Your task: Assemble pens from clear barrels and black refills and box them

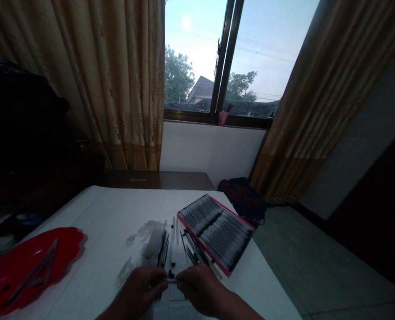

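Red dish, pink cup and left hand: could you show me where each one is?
Red dish (27,253), head view: bare inside surface.
Pink cup (222,118), head view: its front side.
Left hand (141,282), head view: back of the hand.

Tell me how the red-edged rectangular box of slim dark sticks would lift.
The red-edged rectangular box is probably stiff, its edges looking straight. Packed with two blocks of slim dark sticks, it may feel heavy for its size. Tilting might spill them; no lid shows.

No readable text, labels, brands, numbers or signs anywhere.
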A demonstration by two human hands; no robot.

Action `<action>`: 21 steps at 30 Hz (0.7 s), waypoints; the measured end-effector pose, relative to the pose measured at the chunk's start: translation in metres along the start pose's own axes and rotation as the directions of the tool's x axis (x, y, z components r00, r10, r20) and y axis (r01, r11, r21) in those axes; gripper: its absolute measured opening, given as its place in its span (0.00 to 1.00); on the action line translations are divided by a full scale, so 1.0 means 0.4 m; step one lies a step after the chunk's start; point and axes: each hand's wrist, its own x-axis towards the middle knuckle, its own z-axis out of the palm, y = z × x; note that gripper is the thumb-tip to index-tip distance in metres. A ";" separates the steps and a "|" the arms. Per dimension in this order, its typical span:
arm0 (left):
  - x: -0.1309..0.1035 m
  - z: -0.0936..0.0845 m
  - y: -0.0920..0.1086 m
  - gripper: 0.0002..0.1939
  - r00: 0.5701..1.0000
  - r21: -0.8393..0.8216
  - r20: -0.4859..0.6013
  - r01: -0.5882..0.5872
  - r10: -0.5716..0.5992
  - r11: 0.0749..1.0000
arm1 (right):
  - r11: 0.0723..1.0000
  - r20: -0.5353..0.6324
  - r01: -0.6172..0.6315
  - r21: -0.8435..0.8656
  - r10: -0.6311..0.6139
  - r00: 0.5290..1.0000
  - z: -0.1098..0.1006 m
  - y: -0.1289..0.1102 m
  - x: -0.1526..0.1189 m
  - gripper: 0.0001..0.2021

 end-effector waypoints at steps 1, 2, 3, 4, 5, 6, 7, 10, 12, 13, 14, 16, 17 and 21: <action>0.000 -0.001 0.006 0.09 1.000 0.009 0.008 -0.013 0.013 1.000 | 1.000 -0.007 0.003 -0.006 -0.003 1.000 0.004 0.003 -0.004 0.12; 0.000 -0.001 0.012 0.10 1.000 0.015 0.017 -0.026 0.025 1.000 | 1.000 -0.013 0.005 -0.011 -0.005 1.000 0.008 0.005 -0.007 0.11; 0.000 -0.002 0.017 0.10 0.999 0.020 0.025 -0.038 0.037 0.999 | 1.000 -0.021 0.006 -0.015 -0.006 1.000 0.012 0.008 -0.011 0.11; 0.000 -0.003 0.021 0.10 0.998 0.026 0.029 -0.048 0.047 0.999 | 1.000 -0.030 0.007 -0.016 -0.008 1.000 0.015 0.010 -0.014 0.11; 0.002 -0.003 0.025 0.10 0.998 0.030 0.031 -0.054 0.054 0.998 | 1.000 -0.036 0.007 -0.012 -0.007 0.999 0.017 0.012 -0.016 0.11; 0.004 -0.002 0.026 0.09 0.998 0.033 0.033 -0.062 0.060 0.998 | 1.000 -0.037 0.001 -0.002 -0.001 0.999 0.019 0.013 -0.018 0.11; 0.008 0.000 0.026 0.09 0.997 0.033 0.033 -0.071 0.070 0.997 | 1.000 -0.036 -0.009 0.012 0.010 0.999 0.021 0.015 -0.019 0.12; 0.030 0.012 0.015 0.10 0.993 0.036 0.046 -0.108 0.106 0.993 | 0.994 -0.013 -0.066 0.093 0.067 0.998 0.025 0.023 -0.019 0.12; 0.050 0.021 0.001 0.09 0.993 0.041 0.069 -0.101 0.098 0.994 | 0.985 -0.015 -0.113 0.134 0.116 0.993 0.026 0.038 -0.016 0.11; 0.060 0.023 -0.008 0.10 0.994 0.038 0.073 -0.084 0.081 0.996 | 0.983 -0.030 -0.130 0.133 0.135 0.990 0.024 0.051 -0.014 0.12; 0.068 0.022 -0.018 0.13 0.996 0.030 0.066 -0.063 0.061 0.998 | 0.982 -0.055 -0.145 0.118 0.152 0.987 0.019 0.069 -0.013 0.12; 0.078 0.008 -0.048 0.22 1.000 0.015 0.002 -0.024 0.024 1.000 | 0.982 -0.127 -0.180 0.062 0.187 0.974 0.000 0.123 -0.013 0.11; 0.079 -0.006 -0.069 0.23 0.999 0.022 -0.051 -0.005 0.006 1.000 | 0.976 -0.176 -0.212 0.039 0.216 0.960 -0.016 0.158 -0.015 0.10; 0.049 -0.081 -0.199 0.21 0.924 0.141 -0.354 0.208 -0.146 0.968 | 0.902 -0.422 -0.428 -0.059 0.366 0.829 -0.111 0.333 -0.031 0.13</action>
